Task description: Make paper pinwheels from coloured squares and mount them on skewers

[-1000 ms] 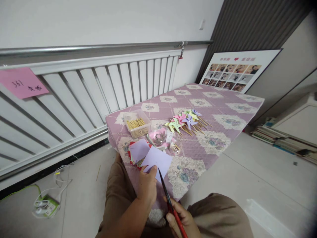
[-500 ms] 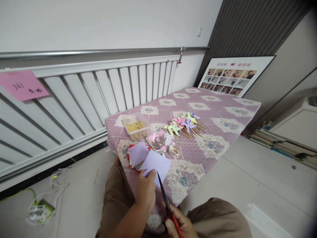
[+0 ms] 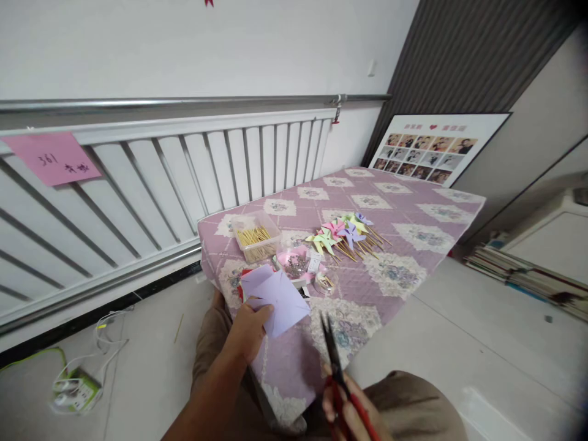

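Pinched in my left hand (image 3: 252, 327) is a square of lilac paper (image 3: 287, 303) with slits running in from its corners. It overlaps another lilac sheet (image 3: 258, 277) on a stack of coloured paper at the table's near left. My right hand (image 3: 351, 407) grips red-handled scissors (image 3: 337, 367), their dark blades slightly parted and pointing up, apart from the paper. Beyond the paper sit a clear container of small metal pieces (image 3: 294, 262) and a small round tub (image 3: 326, 280). Finished paper pinwheels (image 3: 349, 233) on wooden sticks lie farther back.
A clear plastic box (image 3: 257, 239) of wooden sticks stands at the table's left edge. The patterned tablecloth (image 3: 399, 269) covers the table. A white radiator (image 3: 184, 177) runs along the left wall. A photo board (image 3: 422, 147) leans behind. A power strip (image 3: 78, 392) lies on the floor.
My right hand has drawn the scissors away from the paper, to the right, and the blades have parted. My left hand has moved left with the lilac square.
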### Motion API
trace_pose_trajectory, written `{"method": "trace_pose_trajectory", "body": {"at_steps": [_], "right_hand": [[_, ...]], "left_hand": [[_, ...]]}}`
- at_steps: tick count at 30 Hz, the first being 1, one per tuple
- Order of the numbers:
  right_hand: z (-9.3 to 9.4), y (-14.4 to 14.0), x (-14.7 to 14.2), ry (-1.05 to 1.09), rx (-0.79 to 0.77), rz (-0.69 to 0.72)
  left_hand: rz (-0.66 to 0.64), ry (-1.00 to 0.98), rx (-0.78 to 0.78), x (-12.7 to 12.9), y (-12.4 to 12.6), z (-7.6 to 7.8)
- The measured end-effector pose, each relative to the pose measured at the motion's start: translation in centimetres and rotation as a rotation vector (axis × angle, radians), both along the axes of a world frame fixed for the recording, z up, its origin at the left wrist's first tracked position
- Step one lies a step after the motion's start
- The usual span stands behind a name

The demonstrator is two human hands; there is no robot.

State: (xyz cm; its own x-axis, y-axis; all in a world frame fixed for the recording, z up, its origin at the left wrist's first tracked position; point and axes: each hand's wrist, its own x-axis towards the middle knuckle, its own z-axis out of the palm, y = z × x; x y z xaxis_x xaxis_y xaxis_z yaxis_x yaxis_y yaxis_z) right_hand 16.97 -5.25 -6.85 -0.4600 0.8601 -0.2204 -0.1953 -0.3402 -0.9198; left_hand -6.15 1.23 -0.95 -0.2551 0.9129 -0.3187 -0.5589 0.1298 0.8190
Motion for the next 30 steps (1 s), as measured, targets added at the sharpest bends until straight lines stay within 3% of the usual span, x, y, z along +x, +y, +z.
{"method": "trace_pose_trajectory", "body": {"at_steps": [5, 9, 11, 15, 18, 20, 22, 24, 30], "right_hand": [[3.8, 2.4, -1.6, 0.085, -0.041, -0.302], [6.1, 4.0, -3.8, 0.082, 0.001, -0.283], [6.5, 4.4, -4.8, 0.080, 0.025, -0.245], [6.2, 4.6, -6.1, 0.100, 0.068, -0.266], [5.7, 4.8, -6.5, 0.104, 0.078, -0.367], [5.6, 5.0, -6.6, 0.079, 0.082, -0.416], [5.6, 5.0, -6.6, 0.036, 0.100, -0.440], [5.8, 5.0, -6.7, -0.004, 0.134, -0.447], [5.9, 4.6, -6.8, -0.073, 0.192, -0.448]], "left_hand": [[-0.347, 0.255, -0.025, -1.5, -0.8, 0.6], [-0.585, 0.332, 0.071, -1.4, -1.0, 1.9], [-0.628, 0.297, 0.097, -1.2, -1.0, 2.6], [-0.439, 0.007, 0.113, -0.3, -1.2, 2.5], [-0.302, -0.306, 0.146, 0.7, -2.0, 1.0], [-0.297, -0.423, 0.101, 1.6, -2.8, -0.4], [-0.355, -0.433, 0.082, 2.7, -3.5, -1.4], [-0.327, -0.424, 0.117, 3.8, -3.9, -1.7], [-0.168, -0.327, 0.166, 5.4, -2.9, 0.7]]}}
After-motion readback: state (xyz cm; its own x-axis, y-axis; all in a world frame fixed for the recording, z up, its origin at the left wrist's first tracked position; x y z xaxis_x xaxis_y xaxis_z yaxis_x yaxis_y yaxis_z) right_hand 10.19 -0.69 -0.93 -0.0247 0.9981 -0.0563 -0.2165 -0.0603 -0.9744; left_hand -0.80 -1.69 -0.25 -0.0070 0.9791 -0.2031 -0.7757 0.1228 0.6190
